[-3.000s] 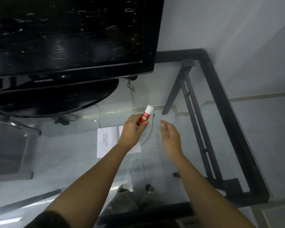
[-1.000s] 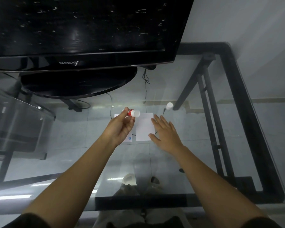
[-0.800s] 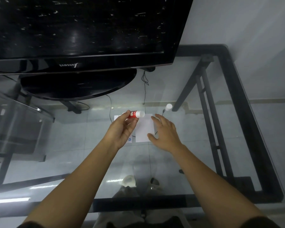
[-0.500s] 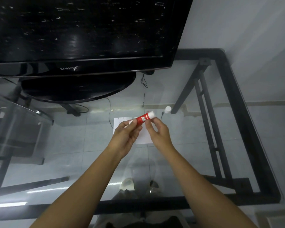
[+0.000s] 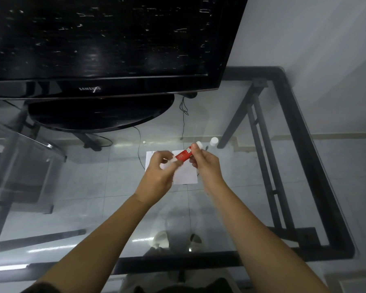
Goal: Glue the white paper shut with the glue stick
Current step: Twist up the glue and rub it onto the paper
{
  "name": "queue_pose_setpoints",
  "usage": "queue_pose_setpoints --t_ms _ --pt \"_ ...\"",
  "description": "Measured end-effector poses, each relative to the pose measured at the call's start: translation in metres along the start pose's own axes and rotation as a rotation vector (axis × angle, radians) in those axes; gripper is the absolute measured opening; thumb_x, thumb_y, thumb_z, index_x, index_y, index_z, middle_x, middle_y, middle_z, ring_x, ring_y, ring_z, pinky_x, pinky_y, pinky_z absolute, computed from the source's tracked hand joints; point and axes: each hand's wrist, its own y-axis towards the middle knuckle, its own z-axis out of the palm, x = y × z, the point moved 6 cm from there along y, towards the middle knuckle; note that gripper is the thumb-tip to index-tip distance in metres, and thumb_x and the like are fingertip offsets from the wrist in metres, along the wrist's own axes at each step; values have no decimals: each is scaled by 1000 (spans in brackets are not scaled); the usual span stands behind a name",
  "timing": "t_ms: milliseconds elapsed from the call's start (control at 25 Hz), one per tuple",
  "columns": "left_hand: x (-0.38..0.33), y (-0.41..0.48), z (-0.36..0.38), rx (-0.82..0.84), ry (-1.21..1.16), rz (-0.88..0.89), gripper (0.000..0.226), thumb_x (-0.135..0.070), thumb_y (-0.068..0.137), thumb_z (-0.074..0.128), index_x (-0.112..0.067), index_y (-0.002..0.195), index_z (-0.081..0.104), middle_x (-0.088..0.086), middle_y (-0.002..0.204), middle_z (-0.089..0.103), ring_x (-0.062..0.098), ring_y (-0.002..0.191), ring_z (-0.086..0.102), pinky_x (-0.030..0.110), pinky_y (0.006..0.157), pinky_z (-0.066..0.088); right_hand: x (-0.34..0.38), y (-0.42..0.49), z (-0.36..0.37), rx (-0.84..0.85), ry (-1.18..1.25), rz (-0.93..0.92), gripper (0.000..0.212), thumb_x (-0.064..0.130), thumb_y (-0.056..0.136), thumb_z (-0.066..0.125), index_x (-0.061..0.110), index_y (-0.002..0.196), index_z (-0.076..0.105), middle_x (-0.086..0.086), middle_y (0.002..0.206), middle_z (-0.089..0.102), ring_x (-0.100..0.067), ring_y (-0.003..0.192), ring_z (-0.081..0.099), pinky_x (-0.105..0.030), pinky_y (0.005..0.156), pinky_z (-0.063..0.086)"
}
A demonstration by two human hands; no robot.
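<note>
A person is holding a red glue stick (image 5: 183, 155) in both hands above a glass counter (image 5: 262, 170). The right hand (image 5: 205, 163) is closing its fingers around the upper part of the stick, whose white tip is pointing toward one o'clock. The left hand (image 5: 160, 172), blurred by motion, is pinching the stick's lower end between thumb and fingers. Beneath the hands, a sheet of white paper (image 5: 185, 175) is lying flat on the glass, partly hidden by them. A small white cap (image 5: 214, 141) is standing on the counter at one o'clock from the hands, apart from the paper. A black Samsung television (image 5: 106, 45) is filling the view from ten to twelve o'clock.
</note>
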Motion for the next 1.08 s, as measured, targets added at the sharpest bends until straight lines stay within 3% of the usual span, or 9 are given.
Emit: queue_pose_setpoints --t_ms 120,200,440,600,680,800,880,1000,1080 --pt "16 -5 10 55 -747 -620 22 -26 92 53 -10 107 51 7 92 61 16 76 61 31 70 50 4 -2 0 41 -22 -44 27 45 88 53 21 89 66 0 89 67 -12 89 62 -27 88 47" --pt "23 -9 18 23 -919 -758 18 -24 93 51 -6 98 53 7 86 62 15 73 61 32 73 49 6 -4 -1 57 -22 -53 21 43 88 53 26 87 65 1 91 67 -11 91 62 -26 89 45" --pt "-13 -11 0 -199 257 250 37 -8 68 77 -9 88 46 15 79 65 20 82 44 26 67 48 3 -7 5 70 -39 -60 35 43 89 51 13 101 66 -4 96 68 -13 92 63 -29 93 48" --pt "13 -10 -2 -48 -549 -532 21 -25 90 55 -14 105 45 4 95 59 19 86 61 21 72 51 5 -9 2 76 -9 -80 25 42 89 52 22 96 65 -1 97 69 -14 99 63 -27 93 45" --pt "18 -16 6 -24 -839 -712 10 -25 93 48 -18 99 45 9 95 65 24 83 66 32 73 54 7 -8 -1 72 -35 -83 24 42 89 52 22 96 65 -1 98 68 -14 99 63 -28 94 45" --pt "19 -12 -2 -55 -880 -658 27 -18 85 64 -29 90 39 9 97 67 21 88 66 28 76 55 10 -10 -2 64 -60 -85 17 42 88 53 29 85 64 4 90 68 -10 92 63 -28 94 44" --pt "15 -10 -10 -49 -608 -517 38 -12 78 72 -28 90 39 5 95 64 18 87 62 21 74 52 9 -10 -1 65 -84 -86 17 42 88 54 28 85 64 4 89 67 -9 90 62 -28 94 44" --pt "-4 -8 -14 -168 19 21 32 1 74 70 -9 93 46 18 87 61 22 83 49 23 70 43 9 -13 3 71 -57 -87 25 41 88 54 19 94 65 0 93 67 -13 92 63 -28 95 46" --pt "-5 -9 -11 -182 21 26 33 -3 76 68 -9 99 45 17 93 56 18 84 47 23 70 46 11 -14 5 74 -38 -96 23 41 89 53 21 92 65 2 91 68 -10 91 64 -26 92 46"
